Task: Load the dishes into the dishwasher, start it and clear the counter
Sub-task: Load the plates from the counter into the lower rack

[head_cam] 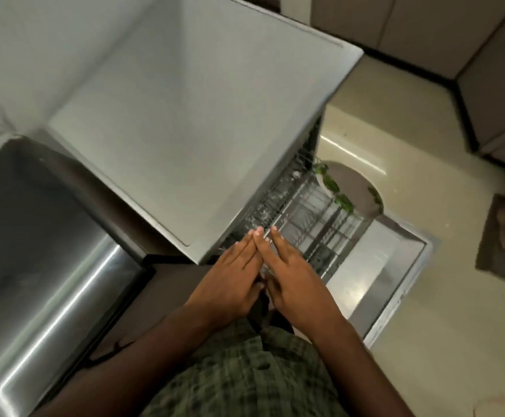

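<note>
Beige floor; flat hands (263, 275) meet just before dishwasher rack (311, 218).

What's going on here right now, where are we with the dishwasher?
A person stands over the open dishwasher. Its door is folded down and the wire rack is pulled partway out. A plate with green bits on it stands at the rack's far end. The left hand and right hand hold nothing; both reach toward the rack's near edge with fingers straight, fingertips close together. Whether they touch the rack is unclear, as the picture is blurred.

Plate (356, 191) in rack (311, 218) — sink (49, 236) left of dishwasher (185, 115).
</note>
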Tool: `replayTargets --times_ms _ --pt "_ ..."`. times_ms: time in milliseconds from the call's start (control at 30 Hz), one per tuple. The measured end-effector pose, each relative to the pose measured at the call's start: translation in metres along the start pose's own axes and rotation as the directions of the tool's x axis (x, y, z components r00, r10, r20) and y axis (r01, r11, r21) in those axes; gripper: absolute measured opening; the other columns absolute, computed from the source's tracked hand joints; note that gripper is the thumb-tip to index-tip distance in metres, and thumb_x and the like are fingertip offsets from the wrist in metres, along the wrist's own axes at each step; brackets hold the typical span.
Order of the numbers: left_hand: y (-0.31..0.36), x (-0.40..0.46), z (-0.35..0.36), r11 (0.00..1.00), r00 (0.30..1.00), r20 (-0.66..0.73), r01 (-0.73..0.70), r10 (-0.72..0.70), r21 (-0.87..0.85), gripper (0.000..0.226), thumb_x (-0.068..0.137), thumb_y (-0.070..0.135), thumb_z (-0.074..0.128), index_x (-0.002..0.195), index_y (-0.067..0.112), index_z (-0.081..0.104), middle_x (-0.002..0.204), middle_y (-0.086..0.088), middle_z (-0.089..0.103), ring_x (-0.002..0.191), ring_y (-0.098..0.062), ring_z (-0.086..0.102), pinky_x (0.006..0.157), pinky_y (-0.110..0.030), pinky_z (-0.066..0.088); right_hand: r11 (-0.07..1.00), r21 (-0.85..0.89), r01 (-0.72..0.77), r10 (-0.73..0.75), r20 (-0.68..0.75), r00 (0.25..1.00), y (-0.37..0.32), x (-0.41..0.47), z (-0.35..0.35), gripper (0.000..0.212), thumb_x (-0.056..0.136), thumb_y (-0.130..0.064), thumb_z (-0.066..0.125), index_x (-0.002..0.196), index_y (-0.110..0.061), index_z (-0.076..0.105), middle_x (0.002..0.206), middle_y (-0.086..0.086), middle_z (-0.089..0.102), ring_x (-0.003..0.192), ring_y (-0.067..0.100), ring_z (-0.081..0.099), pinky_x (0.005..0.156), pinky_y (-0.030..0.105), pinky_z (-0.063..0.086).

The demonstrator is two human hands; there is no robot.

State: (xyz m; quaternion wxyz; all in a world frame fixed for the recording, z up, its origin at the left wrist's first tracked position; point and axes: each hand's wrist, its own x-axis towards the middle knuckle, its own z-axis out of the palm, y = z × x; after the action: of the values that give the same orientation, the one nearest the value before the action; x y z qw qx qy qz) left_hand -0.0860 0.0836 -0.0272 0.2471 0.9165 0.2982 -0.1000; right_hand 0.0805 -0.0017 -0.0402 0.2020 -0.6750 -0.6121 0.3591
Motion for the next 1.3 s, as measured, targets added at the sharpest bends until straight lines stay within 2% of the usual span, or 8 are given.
replayTargets --times_ms 333,467,633,767,833,1100,1200,1300 --pt "-0.031 -0.073 -0.026 0.968 0.911 -0.327 0.240 -0.252 -0.078 0.076 0.105 0.039 0.051 0.167 0.017 0.013 0.175 0.000 0.006 0.161 -0.011 0.000 0.131 -0.036 0.012 0.898 -0.130 0.420 -0.384 0.236 0.893 -0.078 0.060 -0.021 0.070 0.106 -0.028 0.043 0.165 -0.039 0.006 0.173 -0.003 0.013 0.158 0.017 0.015 0.127 0.039 0.025" --pt "-0.051 -0.107 -0.030 0.930 0.844 -0.393 0.345 -0.365 -0.123 0.076 0.105 0.043 0.051 0.167 0.020 0.014 0.175 -0.002 0.008 0.162 -0.014 0.001 0.129 -0.046 0.021 0.843 -0.135 0.521 -0.456 0.333 0.825 -0.112 0.077 -0.004 0.065 0.108 -0.031 0.041 0.165 -0.037 0.010 0.173 -0.004 0.012 0.158 0.014 0.013 0.128 0.032 0.018" --pt "-0.081 -0.164 -0.027 0.851 0.768 -0.382 0.514 -0.514 -0.110 0.076 0.099 0.054 0.033 0.166 0.021 0.017 0.175 -0.004 0.002 0.161 -0.017 -0.002 0.130 -0.043 0.012 0.786 -0.144 0.601 -0.488 0.452 0.747 -0.159 0.093 0.036 0.064 0.109 -0.039 0.040 0.164 -0.042 0.008 0.174 -0.005 0.009 0.158 0.014 0.015 0.127 0.033 0.022" --pt "-0.113 -0.213 -0.020 0.611 0.544 -0.295 0.758 -0.786 -0.229 0.075 0.107 0.048 0.041 0.167 0.021 0.005 0.172 -0.002 -0.012 0.161 -0.019 -0.010 0.132 -0.042 0.010 0.721 -0.180 0.669 -0.476 0.572 0.668 -0.198 0.102 0.073 0.061 0.109 -0.040 0.042 0.164 -0.038 0.018 0.174 -0.008 0.004 0.159 0.011 0.009 0.126 0.027 0.016" --pt "-0.128 -0.235 -0.017 0.501 0.458 -0.212 0.830 -0.863 -0.246 0.074 0.108 0.048 0.040 0.167 0.019 0.005 0.175 -0.004 -0.004 0.162 -0.023 -0.005 0.132 -0.041 0.007 0.697 -0.200 0.689 -0.439 0.640 0.630 -0.214 0.105 0.090 0.061 0.109 -0.040 0.043 0.165 -0.035 0.017 0.174 -0.008 0.000 0.160 0.012 0.005 0.126 0.025 0.010" --pt "-0.169 -0.272 -0.014 0.604 0.597 -0.100 0.776 -0.796 -0.182 0.073 0.109 0.038 0.045 0.167 0.019 0.004 0.175 -0.004 0.009 0.161 -0.028 0.005 0.129 -0.053 0.014 0.586 -0.443 0.678 -0.189 0.739 0.646 -0.281 0.116 0.164 0.073 0.109 -0.036 0.043 0.166 -0.017 0.002 0.173 0.009 -0.005 0.159 0.032 -0.008 0.128 0.038 0.006" --pt "-0.176 -0.276 -0.010 0.640 0.637 -0.107 0.723 -0.763 -0.260 0.072 0.109 0.035 0.047 0.167 0.020 0.006 0.175 -0.004 0.008 0.161 -0.029 0.003 0.128 -0.055 0.011 0.512 -0.580 0.634 -0.058 0.713 0.699 -0.304 0.126 0.189 0.074 0.107 -0.037 0.044 0.165 -0.010 0.007 0.171 0.021 0.008 0.157 0.046 0.005 0.128 0.049 0.016" --pt "-0.182 -0.285 -0.001 0.660 0.666 -0.131 0.656 -0.735 -0.367 0.078 0.107 0.033 0.054 0.168 0.021 0.006 0.175 -0.002 0.008 0.162 -0.026 0.002 0.130 -0.052 0.009 0.393 -0.657 0.643 0.058 0.715 0.696 -0.338 0.127 0.208 0.078 0.099 -0.049 0.056 0.161 -0.009 0.031 0.161 0.020 0.038 0.150 0.045 0.029 0.126 0.053 0.019"
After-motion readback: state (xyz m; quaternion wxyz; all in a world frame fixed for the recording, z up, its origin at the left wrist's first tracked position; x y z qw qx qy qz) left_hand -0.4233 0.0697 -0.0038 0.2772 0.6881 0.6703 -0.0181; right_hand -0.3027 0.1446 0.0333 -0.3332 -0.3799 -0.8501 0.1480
